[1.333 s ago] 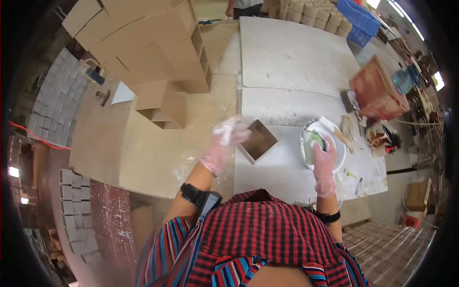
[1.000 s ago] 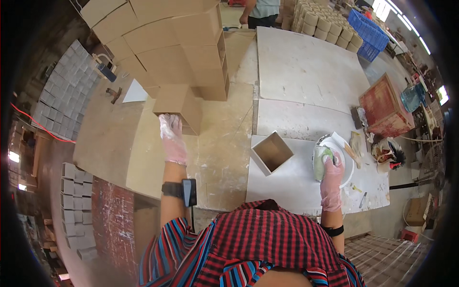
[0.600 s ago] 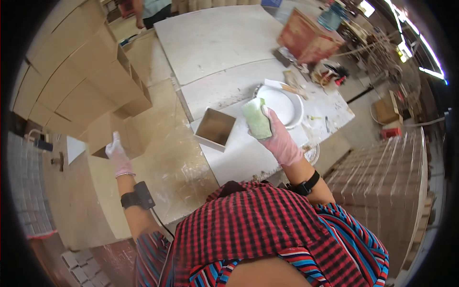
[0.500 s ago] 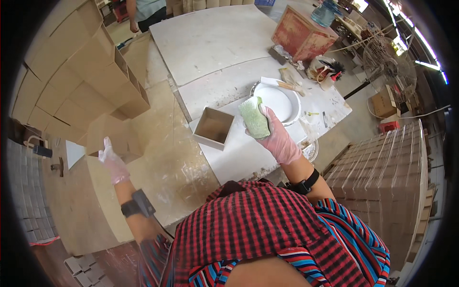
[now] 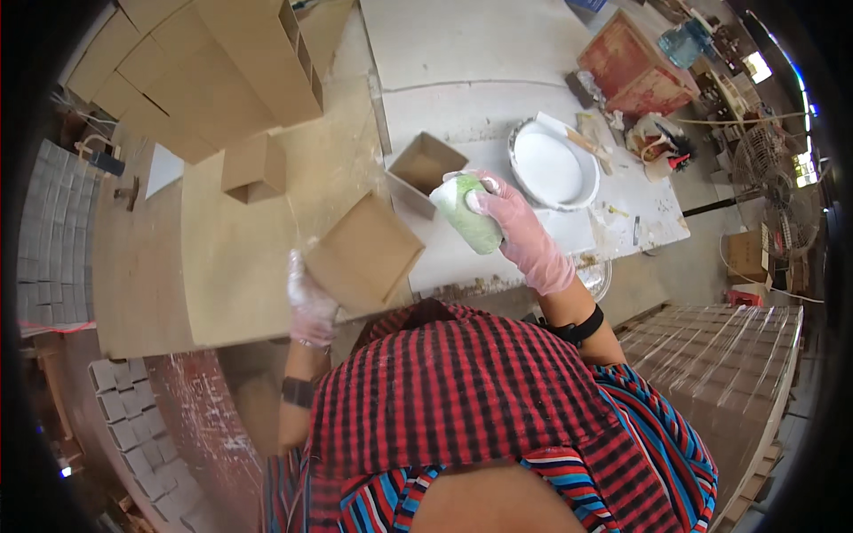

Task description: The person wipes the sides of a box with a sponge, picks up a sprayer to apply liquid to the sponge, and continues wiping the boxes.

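Observation:
My left hand (image 5: 311,300), in a thin clear glove, grips the left side of a brown cardboard box (image 5: 364,247) held tilted in front of my body. My right hand (image 5: 520,229), also gloved, is closed around a green sponge (image 5: 474,218) whose top end is coated white. An open-topped cardboard box (image 5: 428,163) stands on the table just beyond the sponge. To the right of it sits a round basin (image 5: 515,182) of white paste, with a flat brush (image 5: 586,149) lying across its rim.
Stacked cardboard boxes (image 5: 200,75) rise at the far left, with a single box (image 5: 256,167) in front of them. A red-stained wooden crate (image 5: 635,62) stands at the back right. Wrapped stacks (image 5: 711,373) fill the lower right; a fan (image 5: 773,178) is beyond.
My left hand has brought a cardboard box from the left toward my body. The sponge remains in my right hand, and the whole view has shifted.

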Demonstrator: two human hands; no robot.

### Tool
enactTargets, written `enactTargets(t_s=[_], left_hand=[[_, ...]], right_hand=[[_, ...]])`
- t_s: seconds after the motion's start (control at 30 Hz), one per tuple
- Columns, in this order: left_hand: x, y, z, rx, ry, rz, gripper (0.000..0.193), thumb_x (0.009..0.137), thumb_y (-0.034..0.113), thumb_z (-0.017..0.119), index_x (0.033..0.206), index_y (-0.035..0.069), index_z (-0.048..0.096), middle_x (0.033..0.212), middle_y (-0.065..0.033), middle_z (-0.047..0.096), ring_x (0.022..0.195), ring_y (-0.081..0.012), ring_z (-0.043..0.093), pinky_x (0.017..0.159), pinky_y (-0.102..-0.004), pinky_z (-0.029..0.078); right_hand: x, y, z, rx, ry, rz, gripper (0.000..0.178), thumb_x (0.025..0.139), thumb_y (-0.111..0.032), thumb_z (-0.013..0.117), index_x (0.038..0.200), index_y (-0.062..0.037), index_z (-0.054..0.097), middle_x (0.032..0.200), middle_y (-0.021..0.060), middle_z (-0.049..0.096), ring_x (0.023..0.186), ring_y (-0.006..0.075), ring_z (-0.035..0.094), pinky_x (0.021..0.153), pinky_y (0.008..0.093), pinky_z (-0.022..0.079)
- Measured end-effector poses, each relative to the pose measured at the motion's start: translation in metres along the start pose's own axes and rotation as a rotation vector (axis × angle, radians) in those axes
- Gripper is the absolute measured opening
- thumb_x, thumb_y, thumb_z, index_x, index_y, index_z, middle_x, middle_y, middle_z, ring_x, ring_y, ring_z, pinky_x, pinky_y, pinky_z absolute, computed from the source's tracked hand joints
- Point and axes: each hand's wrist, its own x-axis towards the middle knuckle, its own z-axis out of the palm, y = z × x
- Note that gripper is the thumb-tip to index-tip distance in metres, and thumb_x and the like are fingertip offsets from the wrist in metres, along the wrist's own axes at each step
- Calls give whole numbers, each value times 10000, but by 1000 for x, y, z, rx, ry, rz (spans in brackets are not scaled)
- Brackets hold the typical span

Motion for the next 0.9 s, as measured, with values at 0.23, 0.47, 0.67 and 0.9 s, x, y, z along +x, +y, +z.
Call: enactTargets(t_s=[0.23,0.47,0.67,0.9], left_hand=[[21,-125,15,-72,-119,-251,564,909,494,377,1277,69,417,1268,-126,472,1165,-296,448,984,-450,370],[51,-170,8,174,25,-254,581,914,521,336,1197,37,487,1118,-138,567,1001,-276,571,866,-399,482],[53,-167,-4,127,-34,-292,533,922,474,321,1208,58,491,1163,-131,551,1015,-277,560,864,-416,476],[88,-178,-33,187,122,-301,408,928,374,393,1060,26,561,992,-111,618,867,-234,609,714,-345,505]], right_hand=[[-49,22,-19,-1209,218,-280,348,744,-205,657,1055,-62,588,903,94,599,885,253,576,801,334,460],[-40,60,-45,-1758,103,-380,202,731,-214,645,896,-100,616,825,87,562,802,257,557,691,371,462],[-33,81,-19,-1964,96,-512,164,706,-186,611,856,-120,613,798,78,552,798,255,562,657,379,470],[-45,49,-23,-1958,-89,-141,172,722,-199,618,861,-97,619,855,95,550,823,271,562,679,390,480]])
